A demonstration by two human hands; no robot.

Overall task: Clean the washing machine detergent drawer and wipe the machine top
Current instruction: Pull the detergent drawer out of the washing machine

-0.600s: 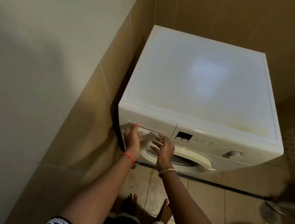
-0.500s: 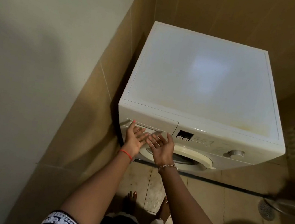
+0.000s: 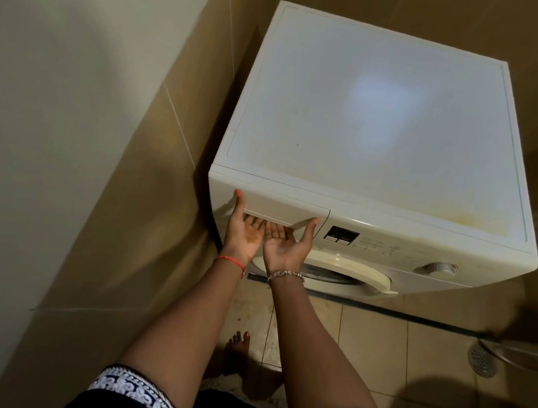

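brown tiled walls [image 3: 179,143] hug a white washing machine [image 3: 377,115]. left hand [image 3: 244,231] and right hand [image 3: 284,244], palms up, hook fingers under the detergent drawer [image 3: 281,205], thumbs on its front.

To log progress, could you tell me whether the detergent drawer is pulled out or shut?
Shut: the detergent drawer sits flush with the front panel; left hand and right hand grip its handle palm-up.

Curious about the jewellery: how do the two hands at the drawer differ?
The left hand wears a red thread; the right hand a silver chain. The left thumb lies near the detergent drawer's left end, the right thumb near its right. Both are palm-up, fingers tucked into its grip.
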